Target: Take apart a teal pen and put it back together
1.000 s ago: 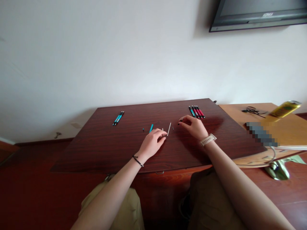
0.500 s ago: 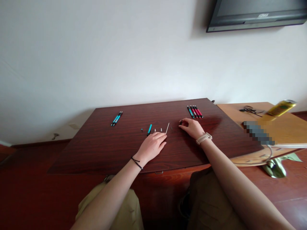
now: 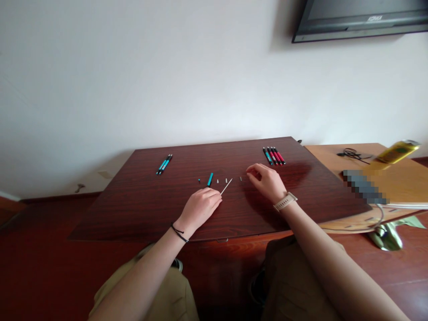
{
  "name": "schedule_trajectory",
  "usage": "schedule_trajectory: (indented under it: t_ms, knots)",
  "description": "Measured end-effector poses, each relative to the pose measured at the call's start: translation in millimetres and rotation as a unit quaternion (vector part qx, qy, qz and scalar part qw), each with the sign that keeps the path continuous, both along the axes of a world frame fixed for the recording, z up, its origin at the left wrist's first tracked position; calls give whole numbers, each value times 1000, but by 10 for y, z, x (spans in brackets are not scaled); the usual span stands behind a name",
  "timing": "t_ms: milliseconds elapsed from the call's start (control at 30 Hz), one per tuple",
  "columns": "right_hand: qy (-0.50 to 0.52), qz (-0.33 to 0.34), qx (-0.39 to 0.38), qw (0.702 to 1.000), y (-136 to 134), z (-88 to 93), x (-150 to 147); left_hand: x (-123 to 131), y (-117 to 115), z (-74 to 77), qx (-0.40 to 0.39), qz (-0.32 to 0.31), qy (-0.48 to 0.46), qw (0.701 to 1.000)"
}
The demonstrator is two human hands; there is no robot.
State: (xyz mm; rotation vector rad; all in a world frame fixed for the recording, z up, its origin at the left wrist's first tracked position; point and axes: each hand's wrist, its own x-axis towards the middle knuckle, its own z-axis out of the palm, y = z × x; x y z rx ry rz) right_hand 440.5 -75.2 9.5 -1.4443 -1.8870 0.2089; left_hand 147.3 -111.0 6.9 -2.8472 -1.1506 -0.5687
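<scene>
My left hand rests on the dark wooden table, fingers closed on a thin white pen refill that sticks out toward the upper right. My right hand hovers just right of it, thumb and forefinger pinched on a small dark pen part that is barely visible. Between and beyond the hands lie a short teal barrel, a tiny dark tip, two small white pieces and a small dark piece.
Two teal pens lie at the back left of the table, several red and teal pens at the back right. A lighter table to the right carries a black cable and a yellow can. A screen hangs on the wall.
My left hand drew back toward me and picked up the white refill, which lay on the table before. My right hand shifted slightly left, fingers still pinched.
</scene>
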Motion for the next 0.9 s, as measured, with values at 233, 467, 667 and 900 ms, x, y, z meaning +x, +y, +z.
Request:
schedule_trajectory:
  t_ms: [233, 467, 667, 900]
  knots:
    - [-80, 2, -73, 994, 62, -144, -246, 120, -28, 42, 1, 114, -12, 993]
    - [-101, 10, -95, 990, 184, -176, -279, 155, 35, -7, -19, 170, 10, 985]
    - [-50, 54, -89, 993, 212, -204, -228, 63, 94, 59, -34, 186, 32, 981]
    - [-69, 54, -77, 993, 211, -204, -244, -22, 129, 109, -34, 182, 24, 982]
